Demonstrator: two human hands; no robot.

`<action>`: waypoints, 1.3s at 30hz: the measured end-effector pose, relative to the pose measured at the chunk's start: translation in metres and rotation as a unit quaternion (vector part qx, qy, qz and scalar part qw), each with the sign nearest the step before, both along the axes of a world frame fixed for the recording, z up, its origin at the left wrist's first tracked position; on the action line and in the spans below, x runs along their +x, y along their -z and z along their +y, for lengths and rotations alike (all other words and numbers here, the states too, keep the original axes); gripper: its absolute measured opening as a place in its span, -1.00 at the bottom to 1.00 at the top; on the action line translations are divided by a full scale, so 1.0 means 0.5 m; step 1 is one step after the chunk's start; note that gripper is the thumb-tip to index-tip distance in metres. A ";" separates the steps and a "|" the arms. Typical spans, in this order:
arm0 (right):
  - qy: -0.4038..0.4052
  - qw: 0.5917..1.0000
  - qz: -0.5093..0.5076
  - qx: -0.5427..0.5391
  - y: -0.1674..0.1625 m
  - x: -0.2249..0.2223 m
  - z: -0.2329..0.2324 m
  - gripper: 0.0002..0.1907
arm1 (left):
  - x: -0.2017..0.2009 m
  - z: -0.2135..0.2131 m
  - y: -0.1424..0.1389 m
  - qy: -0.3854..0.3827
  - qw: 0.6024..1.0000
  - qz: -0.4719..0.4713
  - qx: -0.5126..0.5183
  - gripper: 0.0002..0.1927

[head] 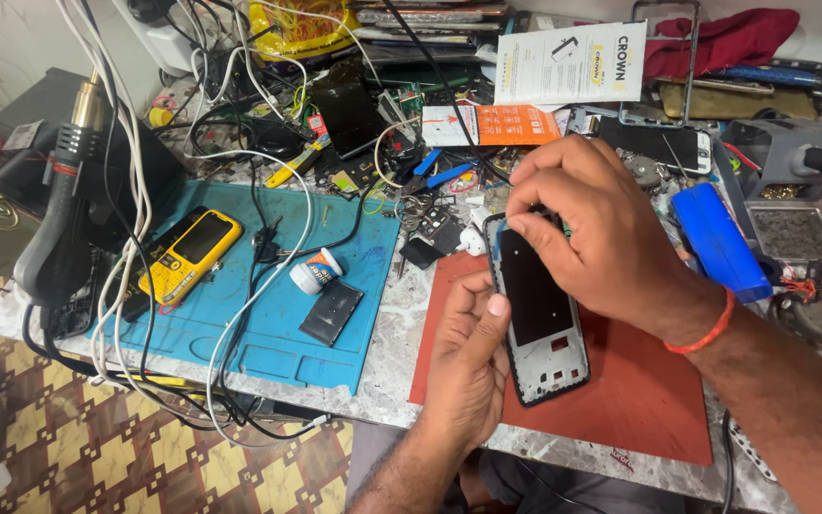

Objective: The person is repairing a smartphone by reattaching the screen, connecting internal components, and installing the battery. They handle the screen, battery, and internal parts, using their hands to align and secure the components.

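Phone frame, black and stripped, lies on the red mat on the table, its top end toward 12 o'clock. My left hand grips its left edge from 7 o'clock, fingers clamped with the thumb on the rim. My right hand comes in from 4 o'clock, fingers pinched together at the frame's top end. At 9 o'clock, on the blue mat, sit a yellow keypad phone and a small white jar.
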State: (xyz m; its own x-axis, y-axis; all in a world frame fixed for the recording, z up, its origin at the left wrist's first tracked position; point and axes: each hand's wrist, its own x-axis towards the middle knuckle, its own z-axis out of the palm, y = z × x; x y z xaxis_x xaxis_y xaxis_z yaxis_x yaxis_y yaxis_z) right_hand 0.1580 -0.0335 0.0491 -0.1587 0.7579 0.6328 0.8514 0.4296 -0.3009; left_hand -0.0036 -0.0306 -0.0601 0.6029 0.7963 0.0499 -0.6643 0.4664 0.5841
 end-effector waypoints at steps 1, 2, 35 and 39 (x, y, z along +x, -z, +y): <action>0.002 1.000 -0.010 0.009 0.001 0.000 -0.005 -0.89 | 0.000 0.001 0.000 -0.001 1.000 -0.009 -0.005 -0.72; -0.001 1.000 -0.015 0.010 0.003 0.000 -0.013 -0.90 | 0.000 0.002 0.000 -0.002 1.000 -0.017 -0.011 -0.73; 0.318 0.890 -0.070 -0.319 0.076 0.135 -0.045 -0.20 | -0.008 0.004 -0.005 -0.038 0.999 -0.026 -0.020 -0.73; 0.322 0.894 -0.041 -0.309 0.085 0.144 -0.043 -0.17 | -0.006 0.006 -0.006 -0.039 0.998 -0.031 -0.024 -0.76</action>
